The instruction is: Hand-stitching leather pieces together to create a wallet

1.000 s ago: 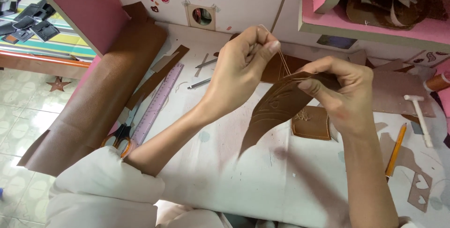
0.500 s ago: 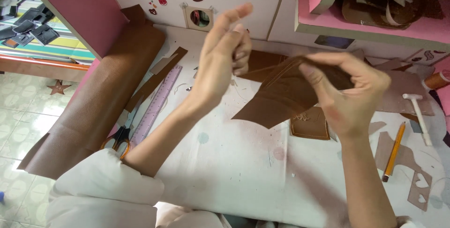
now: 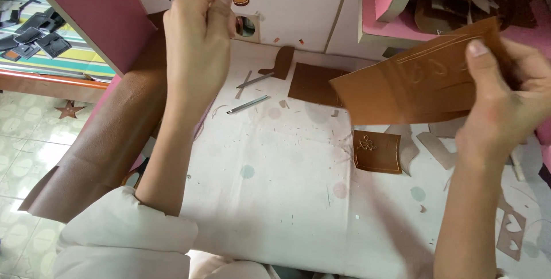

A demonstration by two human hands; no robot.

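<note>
Right hand (image 3: pixel 505 112) pinches the stitched tan leather panel (image 3: pixel 419 87) above the small embossed leather piece (image 3: pixel 377 151), while the left hand (image 3: pixel 201 32), fingertips pressed together, has risen farther from the panel, suggesting thread drawn taut.

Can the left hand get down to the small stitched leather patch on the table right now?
Probably yes: the left hand is raised with nothing visible in it, and bare table lies around the patch.

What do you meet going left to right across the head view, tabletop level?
Brown leather roll → left hand → metal tools → dark brown square piece → small stamped leather patch → right hand holding tan leather sheet.
</note>
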